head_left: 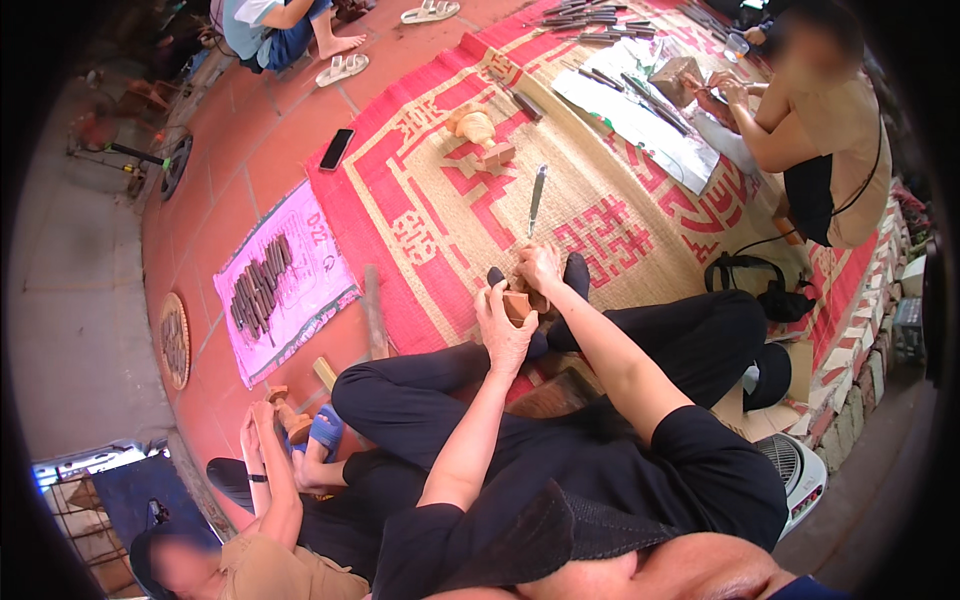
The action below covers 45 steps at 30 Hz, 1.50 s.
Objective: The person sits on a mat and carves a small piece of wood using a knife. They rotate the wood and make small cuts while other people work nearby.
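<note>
My left hand (503, 332) is closed around a small brown wooden block (517, 307), held over my crossed legs. Against the block's far side, my right hand (541, 266) is closed, its fingers curled. A slim metal tool (537, 200) runs away from the right hand's fingers, pointing up the mat; its lower end is hidden in the grip. Beyond, on the mat, lies a carved pale wooden figure (472, 125) with a block-like base (497, 155).
A patterned red and straw mat (420, 290) lies under me. A black phone (337, 149) rests at its left edge. Many dark tools (262, 285) lie on a pink sheet (310, 260). Co-workers sit at right and lower left, handling wood. A fan heater (795, 480) stands at right.
</note>
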{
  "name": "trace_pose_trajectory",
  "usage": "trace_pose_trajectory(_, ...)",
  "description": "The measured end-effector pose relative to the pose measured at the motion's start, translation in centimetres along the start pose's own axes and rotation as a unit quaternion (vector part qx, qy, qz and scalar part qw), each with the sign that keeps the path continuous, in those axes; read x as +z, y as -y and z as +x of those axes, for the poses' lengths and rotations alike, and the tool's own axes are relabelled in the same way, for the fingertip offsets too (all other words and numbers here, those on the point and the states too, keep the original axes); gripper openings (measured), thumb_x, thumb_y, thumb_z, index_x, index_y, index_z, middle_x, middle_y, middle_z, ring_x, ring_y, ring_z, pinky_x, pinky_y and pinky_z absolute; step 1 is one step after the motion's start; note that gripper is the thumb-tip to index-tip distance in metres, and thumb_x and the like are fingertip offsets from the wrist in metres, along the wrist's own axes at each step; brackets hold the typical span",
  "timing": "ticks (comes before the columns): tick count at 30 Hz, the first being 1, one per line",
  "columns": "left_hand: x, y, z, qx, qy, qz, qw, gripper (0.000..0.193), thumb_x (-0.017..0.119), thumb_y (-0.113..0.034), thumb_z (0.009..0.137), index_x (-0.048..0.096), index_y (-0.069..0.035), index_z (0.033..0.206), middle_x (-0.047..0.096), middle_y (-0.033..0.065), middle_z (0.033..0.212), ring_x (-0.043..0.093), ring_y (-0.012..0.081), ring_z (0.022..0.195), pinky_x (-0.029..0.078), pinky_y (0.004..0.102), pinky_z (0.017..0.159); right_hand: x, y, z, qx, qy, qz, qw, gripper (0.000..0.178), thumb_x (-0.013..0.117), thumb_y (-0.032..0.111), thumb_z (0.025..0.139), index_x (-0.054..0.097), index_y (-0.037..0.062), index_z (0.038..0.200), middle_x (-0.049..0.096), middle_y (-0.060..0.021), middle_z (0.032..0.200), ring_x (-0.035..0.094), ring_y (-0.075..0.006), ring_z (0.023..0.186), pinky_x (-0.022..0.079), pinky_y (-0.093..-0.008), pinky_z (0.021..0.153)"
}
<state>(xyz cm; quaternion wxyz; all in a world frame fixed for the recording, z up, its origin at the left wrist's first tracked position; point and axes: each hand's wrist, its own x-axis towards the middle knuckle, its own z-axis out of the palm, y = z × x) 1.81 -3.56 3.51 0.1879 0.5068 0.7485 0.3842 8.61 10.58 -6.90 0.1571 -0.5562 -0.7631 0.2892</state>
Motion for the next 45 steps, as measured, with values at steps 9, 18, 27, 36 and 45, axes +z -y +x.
trace_pose_trajectory(9, 0.3, 0.6, -0.1, 0.007, -0.022, 0.033, 0.999, 0.073, 0.074, -0.019, 0.068, 0.042, -0.011, 0.133, 0.04, 0.0178, 0.127, 0.045, 0.0358, 0.118, 0.042, 0.0445, 0.099, -0.1, 0.8, -1.6, -0.159, 0.052, -0.024, 0.986, 0.015, 0.066, 0.03, 0.072, 0.073, 0.0171, 0.077, 0.066, -0.0033, 0.089, 0.061, -0.0275, 0.091, 0.049, -0.0448, 0.073)
trace_pose_trajectory(18, 0.3, 0.8, -0.3, 0.011, -0.023, 0.018, 1.0, 0.07, 0.074, -0.018, 0.068, 0.044, -0.01, 0.131, 0.04, 0.0192, 0.128, 0.046, 0.0367, 0.119, 0.041, 0.0455, 0.1, -0.9, 0.4, 0.2, -0.021, 0.033, 0.014, 0.999, 0.018, 0.07, 0.031, 0.067, 0.067, 0.013, 0.071, 0.067, -0.0112, 0.085, 0.064, -0.0323, 0.084, 0.047, -0.0472, 0.073)
trace_pose_trajectory(27, 0.0, 0.5, -1.4, -0.011, 0.002, -0.007, 1.0, 0.075, 0.077, -0.016, 0.068, 0.042, -0.011, 0.133, 0.037, 0.0182, 0.131, 0.042, 0.0359, 0.122, 0.038, 0.0457, 0.102, -1.8, -0.5, -0.2, 0.004, 0.006, -0.022, 1.0, 0.02, 0.071, 0.029, 0.069, 0.071, 0.0107, 0.078, 0.068, -0.01, 0.087, 0.065, -0.0316, 0.083, 0.049, -0.0444, 0.075)
trace_pose_trajectory(36, -0.8, 1.9, -2.1, -0.029, 0.006, -0.028, 0.999, 0.077, 0.079, -0.014, 0.068, 0.041, -0.01, 0.134, 0.034, 0.0184, 0.133, 0.04, 0.0356, 0.124, 0.037, 0.0462, 0.104, -5.4, -1.6, -3.9, 0.226, -0.09, 0.639, 0.73, 0.006, 0.073, 0.007, 0.08, 0.068, 0.0027, 0.081, 0.066, -0.0024, 0.075, 0.061, -0.0085, 0.066, 0.046, -0.0179, 0.06)
trace_pose_trajectory(45, -2.5, 3.3, 0.8, -0.064, 0.149, -0.013, 0.987, 0.066, 0.076, -0.026, 0.077, 0.043, -0.01, 0.132, 0.039, 0.0115, 0.13, 0.047, 0.0329, 0.117, 0.038, 0.0427, 0.103, -5.2, -3.7, -4.8, 0.27, -0.072, 0.617, 0.736, 0.015, 0.072, 0.016, 0.083, 0.062, 0.0094, 0.074, 0.06, 0.0023, 0.064, 0.048, -0.0048, 0.049, 0.031, -0.0204, 0.044)
